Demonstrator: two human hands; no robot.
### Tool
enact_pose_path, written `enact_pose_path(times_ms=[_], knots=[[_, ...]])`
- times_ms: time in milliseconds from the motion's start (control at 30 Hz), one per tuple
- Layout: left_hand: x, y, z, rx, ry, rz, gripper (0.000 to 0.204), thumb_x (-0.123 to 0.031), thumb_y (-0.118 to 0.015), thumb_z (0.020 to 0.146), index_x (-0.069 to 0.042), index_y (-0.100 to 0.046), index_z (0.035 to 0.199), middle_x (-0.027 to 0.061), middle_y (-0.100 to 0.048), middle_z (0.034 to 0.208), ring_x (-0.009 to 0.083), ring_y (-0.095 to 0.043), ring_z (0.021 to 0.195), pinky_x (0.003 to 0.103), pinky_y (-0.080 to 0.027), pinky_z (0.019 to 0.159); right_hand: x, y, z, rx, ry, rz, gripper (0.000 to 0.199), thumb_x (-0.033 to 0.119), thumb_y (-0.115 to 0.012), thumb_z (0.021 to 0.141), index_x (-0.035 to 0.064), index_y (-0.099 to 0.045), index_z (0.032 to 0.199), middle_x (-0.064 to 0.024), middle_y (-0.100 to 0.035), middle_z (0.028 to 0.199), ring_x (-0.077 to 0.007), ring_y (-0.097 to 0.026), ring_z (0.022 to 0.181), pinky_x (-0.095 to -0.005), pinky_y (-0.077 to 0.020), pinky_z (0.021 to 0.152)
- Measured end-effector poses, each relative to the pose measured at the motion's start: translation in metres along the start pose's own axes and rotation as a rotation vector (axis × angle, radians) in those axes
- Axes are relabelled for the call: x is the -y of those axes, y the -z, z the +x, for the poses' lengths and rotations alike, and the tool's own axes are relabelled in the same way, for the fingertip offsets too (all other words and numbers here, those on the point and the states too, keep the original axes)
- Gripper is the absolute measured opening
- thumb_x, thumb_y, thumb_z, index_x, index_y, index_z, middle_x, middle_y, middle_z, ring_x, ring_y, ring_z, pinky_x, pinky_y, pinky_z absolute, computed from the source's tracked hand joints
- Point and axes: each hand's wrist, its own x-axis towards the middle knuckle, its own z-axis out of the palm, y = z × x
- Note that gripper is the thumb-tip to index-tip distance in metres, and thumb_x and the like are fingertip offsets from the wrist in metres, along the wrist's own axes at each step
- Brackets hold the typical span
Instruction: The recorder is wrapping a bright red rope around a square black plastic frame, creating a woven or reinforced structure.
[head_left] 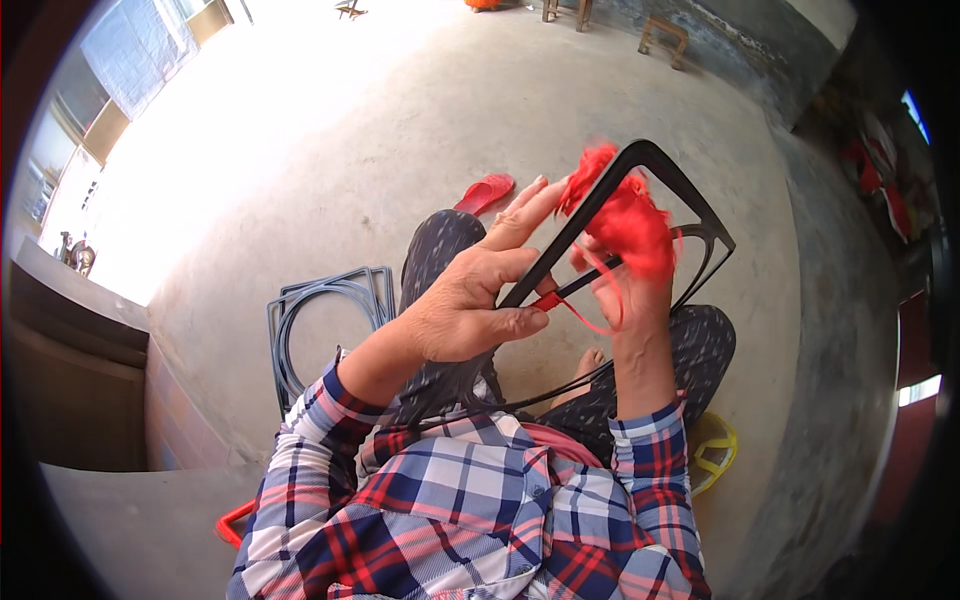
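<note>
My left hand is closed on one corner of a black frame with straight bars and rounded corners, raised tilted above my lap. The thumb presses beside a short red wrapping on a bar. My right hand grips a fluffy bundle of red ribbon-like strip, slightly smeared by motion. From the bundle a thin red strand loops down to the wrapping. Some of the right fingers are hidden behind the bundle and the frame. Curved black bars run from the frame's right side down across my lap.
Several grey-blue square frames with rings lie on the concrete floor to my left. A red slipper lies ahead of my knee. At right is a yellow openwork object. A low wooden stool stands by the far wall.
</note>
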Motion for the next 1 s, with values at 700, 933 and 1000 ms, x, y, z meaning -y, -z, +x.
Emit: enact_pose_path(times_ms=[700, 933, 1000], knots=[[0.019, 0.026, -0.016, -0.234, 0.431, -0.447, 0.024, 0.001, -0.060, 0.089, -0.005, -0.049, 0.109, 0.0044, -0.060, 0.079, 0.0108, -0.059, 0.067, 0.026, -0.048, 0.056, 0.026, 0.028, -0.085, 0.247, 0.056, 0.053, 0.043, 0.041, -0.047, 0.094, 0.0006, -0.055, 0.107, -0.0101, -0.060, 0.079, -0.0243, -0.059, 0.069, -0.0461, -0.0449, 0.090], [-0.002, 0.010, -0.011, -0.269, 0.492, -0.202, 0.008, -0.004, -0.060, 0.091, -0.003, -0.054, 0.097, 0.0028, -0.061, 0.078, 0.0102, -0.057, 0.069, 0.026, -0.050, 0.064, 0.026, -0.017, -0.061, 0.100, 0.043, -0.166, 0.058, 0.010, -0.053, 0.090, -0.0034, -0.037, 0.144, -0.0230, -0.046, 0.143, -0.0355, -0.037, 0.139, -0.0517, -0.0311, 0.115], [-0.003, 0.012, -0.011, -0.205, 0.491, -0.079, 0.011, -0.002, -0.061, 0.087, -0.002, -0.057, 0.096, 0.0097, -0.064, 0.101, 0.0155, -0.059, 0.077, 0.031, -0.051, 0.073, 0.025, -0.027, -0.058, 0.131, 0.088, -0.279, 0.066, 0.002, -0.063, 0.087, -0.0045, -0.033, 0.145, -0.0215, -0.057, 0.129, -0.0275, -0.058, 0.119, -0.0395, -0.0451, 0.104]])
